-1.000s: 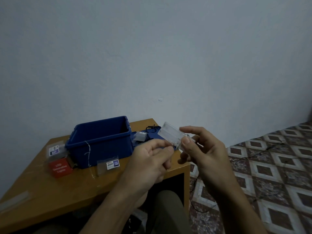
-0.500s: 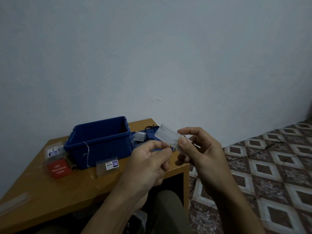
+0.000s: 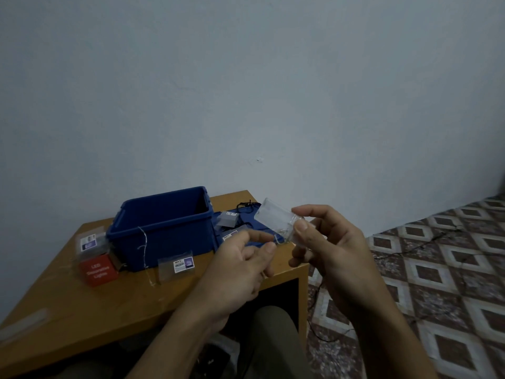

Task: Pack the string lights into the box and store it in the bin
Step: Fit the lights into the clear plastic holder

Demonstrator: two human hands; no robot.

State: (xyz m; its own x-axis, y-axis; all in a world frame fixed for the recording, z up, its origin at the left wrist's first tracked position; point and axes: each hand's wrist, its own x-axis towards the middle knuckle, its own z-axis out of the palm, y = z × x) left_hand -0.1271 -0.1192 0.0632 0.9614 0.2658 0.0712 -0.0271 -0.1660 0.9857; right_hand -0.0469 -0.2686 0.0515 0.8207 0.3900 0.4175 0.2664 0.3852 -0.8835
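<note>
We see the right hand [image 3: 336, 247] holding the clear box [image 3: 273, 217] up over the near corner of the surface [image 3: 82, 305]. Its grip is pinching the box's lower end between thumb and fingers. We judge that this tilts the box towards the other hand and leaves the rest of it free. The left hand [image 3: 240, 266] sits just beside it, its grip pinching the thin wire of the string lights [image 3: 282, 233] at the box's lower end, probably to feed them in bit by bit. How much is inside we cannot tell. The blue bin [image 3: 164, 231] stands open and near, handy for storing the box once it is packed. A loose strand [image 3: 143, 242] hangs over its front wall, and a red carton [image 3: 97, 270] lies to its left
</note>
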